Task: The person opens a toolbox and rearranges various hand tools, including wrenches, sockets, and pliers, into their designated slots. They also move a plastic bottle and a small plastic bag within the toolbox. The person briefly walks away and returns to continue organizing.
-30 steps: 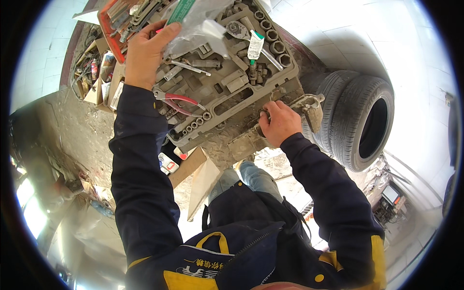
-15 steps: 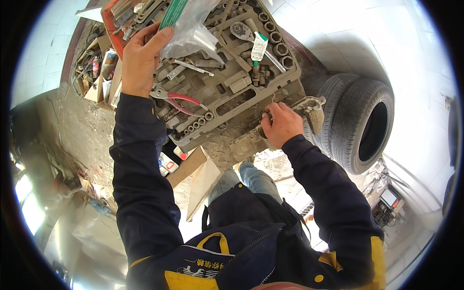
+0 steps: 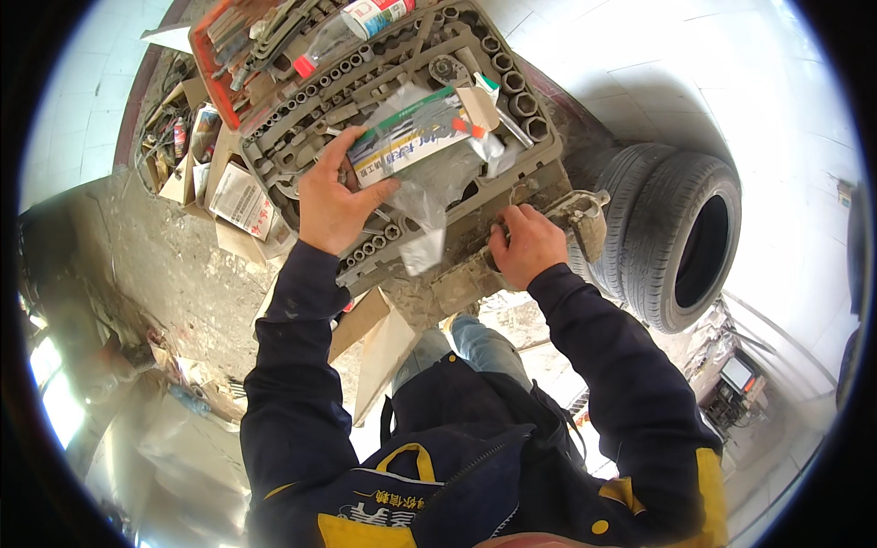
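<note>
My left hand (image 3: 336,196) is closed on a flat white cardboard box (image 3: 413,151) with green and yellow bands, its end flap standing open. A crumpled clear plastic bag (image 3: 427,239) hangs beneath the box. Both are over a grimy grey socket-set case (image 3: 539,155), hiding its middle. A ratchet head (image 3: 448,68) and several large sockets (image 3: 513,82) show past the box. My right hand (image 3: 530,245) rests at the case's near side with fingers curled on a dirty brown metal part (image 3: 585,219). Whatever its fingertips pinch is hidden.
A clear bottle with a red cap (image 3: 340,41) lies across the case's far side, beside an orange tray (image 3: 206,68) of tools. Black tyres (image 3: 681,237) stand at the right. Cardboard boxes (image 3: 245,205) are at the left, and another open carton (image 3: 370,333) sits near my legs.
My left hand has brought the box and bag nearer and to the right, covering the red-handled pliers and uncovering the bottle. My right hand has barely moved.
</note>
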{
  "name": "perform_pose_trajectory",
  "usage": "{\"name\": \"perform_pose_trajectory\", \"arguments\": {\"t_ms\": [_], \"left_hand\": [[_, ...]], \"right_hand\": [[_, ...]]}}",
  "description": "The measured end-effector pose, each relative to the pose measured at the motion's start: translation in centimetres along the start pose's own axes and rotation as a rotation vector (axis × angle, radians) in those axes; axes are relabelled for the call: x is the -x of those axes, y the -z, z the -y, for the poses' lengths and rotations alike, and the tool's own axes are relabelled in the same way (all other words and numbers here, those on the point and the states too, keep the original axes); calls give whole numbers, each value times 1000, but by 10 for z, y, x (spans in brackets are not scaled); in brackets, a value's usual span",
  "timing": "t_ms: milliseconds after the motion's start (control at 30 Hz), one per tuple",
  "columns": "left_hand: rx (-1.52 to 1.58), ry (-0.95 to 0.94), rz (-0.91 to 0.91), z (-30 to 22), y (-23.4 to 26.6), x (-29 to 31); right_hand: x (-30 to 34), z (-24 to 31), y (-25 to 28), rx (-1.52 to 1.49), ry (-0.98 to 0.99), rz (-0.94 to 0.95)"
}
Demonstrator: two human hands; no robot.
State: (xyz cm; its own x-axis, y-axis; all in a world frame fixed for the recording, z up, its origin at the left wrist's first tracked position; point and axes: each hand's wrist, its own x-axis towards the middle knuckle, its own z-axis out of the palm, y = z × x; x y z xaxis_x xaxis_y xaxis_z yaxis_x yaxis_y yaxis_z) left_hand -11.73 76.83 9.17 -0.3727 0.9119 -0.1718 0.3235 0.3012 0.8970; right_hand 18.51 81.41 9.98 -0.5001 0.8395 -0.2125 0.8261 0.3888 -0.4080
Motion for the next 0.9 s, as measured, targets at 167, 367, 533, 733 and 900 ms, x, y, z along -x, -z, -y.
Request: {"name": "perform_pose_trajectory", "arguments": {"t_ms": [167,367,533,733,900], "left_hand": [[110,27,16,18,-8,12],[-209,82,73,27,-5,29],[-393,-38,71,36,-11,39],[-312,-112,39,59,-15,44],[-268,-97,53,59,-12,43]], "right_hand": [[0,1,1,-1,-2,11],[3,-3,-3,-61,-19,-16],[-15,-1,8,-244,-144,-108],[-129,-3,27,-142,-46,-150],[-171,11,15,175,-125,96]]}}
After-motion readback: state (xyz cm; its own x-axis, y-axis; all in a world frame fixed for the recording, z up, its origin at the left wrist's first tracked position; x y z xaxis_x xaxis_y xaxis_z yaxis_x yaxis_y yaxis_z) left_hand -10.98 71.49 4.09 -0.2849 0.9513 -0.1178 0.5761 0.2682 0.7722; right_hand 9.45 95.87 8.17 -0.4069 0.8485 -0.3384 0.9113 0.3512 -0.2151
